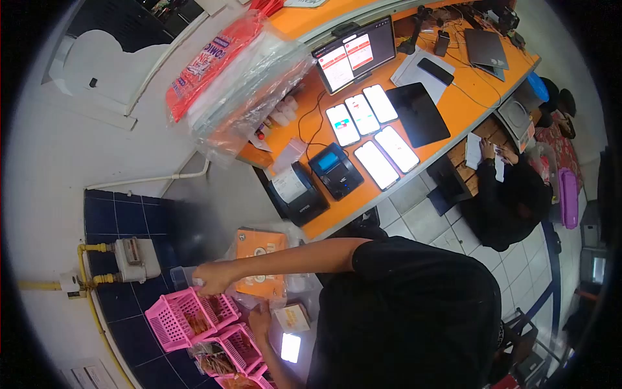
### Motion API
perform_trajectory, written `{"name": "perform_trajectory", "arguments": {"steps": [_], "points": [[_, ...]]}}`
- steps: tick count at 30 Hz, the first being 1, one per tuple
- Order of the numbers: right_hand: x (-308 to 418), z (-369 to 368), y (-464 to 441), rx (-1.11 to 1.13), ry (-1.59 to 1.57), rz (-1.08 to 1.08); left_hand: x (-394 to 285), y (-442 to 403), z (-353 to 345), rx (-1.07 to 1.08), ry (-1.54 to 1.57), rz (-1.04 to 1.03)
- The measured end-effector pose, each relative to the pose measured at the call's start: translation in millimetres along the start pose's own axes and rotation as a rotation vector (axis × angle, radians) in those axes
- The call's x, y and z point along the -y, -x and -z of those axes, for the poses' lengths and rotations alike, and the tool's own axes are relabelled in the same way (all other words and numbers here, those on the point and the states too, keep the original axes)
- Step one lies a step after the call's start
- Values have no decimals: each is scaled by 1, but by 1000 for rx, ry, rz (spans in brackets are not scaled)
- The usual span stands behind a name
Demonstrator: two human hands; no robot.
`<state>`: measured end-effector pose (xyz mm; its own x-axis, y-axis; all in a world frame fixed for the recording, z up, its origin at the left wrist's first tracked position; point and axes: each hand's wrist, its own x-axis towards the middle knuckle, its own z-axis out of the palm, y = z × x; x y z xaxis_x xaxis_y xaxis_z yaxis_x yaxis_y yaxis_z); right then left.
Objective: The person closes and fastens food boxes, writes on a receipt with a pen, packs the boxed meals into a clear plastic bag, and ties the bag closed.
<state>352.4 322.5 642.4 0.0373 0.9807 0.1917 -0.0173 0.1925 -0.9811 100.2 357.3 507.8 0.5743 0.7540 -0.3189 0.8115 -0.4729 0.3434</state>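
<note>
Stacked pink plastic baskets (170, 322) stand at the lower left, holding small packets whose contents I cannot make out. Over the rim of the upper basket is my right hand (212, 277), fingers curled down; what they grip is hidden. A clear plastic container (181, 277) lies right beside it. My left hand (260, 322) is at the near side of the baskets, its fingers mostly out of sight. An orange printed package (260, 249) in clear wrap lies beyond my right forearm. Close to my left hand are a small cream box (293, 318) and a lit phone (291, 348).
An orange counter (337, 211) carries two black printers (335, 172), several lit phones (364, 115), a tablet (418, 114) and a monitor (355, 55). Plastic bags (240, 84) hang over its end. A gas meter (137, 259) is on the wall. Another person (508, 201) handles papers at right.
</note>
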Motion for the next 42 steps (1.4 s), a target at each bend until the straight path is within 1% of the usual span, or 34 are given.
{"name": "perform_trajectory", "arguments": {"steps": [1,3,4,6,7,8,9,11,12,15,18,19,20,21,22,23,25,27,28,29,30,31,32,34,35,36,37,38,39,41,42], "points": [[2,1,3,7,4,-13,13,-7,-1,-20,-11,-55],[-3,1,-3,-33,63,38,32,-16,0,-56,-34,-166],[-5,0,-4,-53,90,62,55,-28,3,-148,125,-161],[19,14,12,-46,12,34,97,-45,8,-339,443,-138],[28,19,17,-42,-26,22,76,-35,24,-404,615,27],[9,14,-1,-16,65,81,57,-29,33,-457,841,98],[12,15,2,-58,69,112,48,-25,38,-508,1069,169],[18,18,8,-145,78,173,44,-20,48,-371,1250,113],[16,18,8,-152,97,185,42,-17,52,-300,1340,84],[14,18,7,-163,138,221,-5,-7,59,-352,1396,167],[24,23,14,-151,148,235,12,-11,69,-177,1247,202],[29,27,17,-138,142,224,-7,0,79,-148,1209,189],[31,30,18,-122,138,213,-42,22,98,-121,1176,175],[30,30,18,-155,130,194,-64,31,107,-98,1150,156],[30,29,15,-184,131,182,-50,26,113,-74,1224,89],[30,32,12,-209,134,172,-12,15,123,106,1321,-24],[20,32,2,-181,130,203,-48,27,129,-6,1315,132],[13,31,0,-185,130,220,-92,36,112,-15,1228,148],[12,33,2,-197,135,226,-100,41,109,-20,1180,160],[12,35,1,-206,140,232,-90,38,104,-11,1114,119],[14,35,0,-175,148,210,-73,31,95,-1,1044,83],[22,40,1,-139,165,189,-72,28,92,8,983,43],[30,46,0,-103,185,166,-68,32,101,-104,1043,24],[80,63,18,-199,15,80,-48,31,159,-224,946,18],[94,69,24,-247,-62,36,-79,44,177,-333,976,-90],[90,68,18,-317,-41,112,-110,56,197,-441,1000,-199],[83,65,6,-388,-22,189,-114,61,205,-565,1070,-211],[76,64,-5,-463,-2,266,-87,59,214,-561,987,-178],[71,66,-14,-401,76,255,-59,57,222,-551,900,-146],[62,73,-24,-288,232,226,-51,50,216,-773,448,-83],[66,74,-20,-259,200,200,-50,48,216,-871,214,-56]]}}
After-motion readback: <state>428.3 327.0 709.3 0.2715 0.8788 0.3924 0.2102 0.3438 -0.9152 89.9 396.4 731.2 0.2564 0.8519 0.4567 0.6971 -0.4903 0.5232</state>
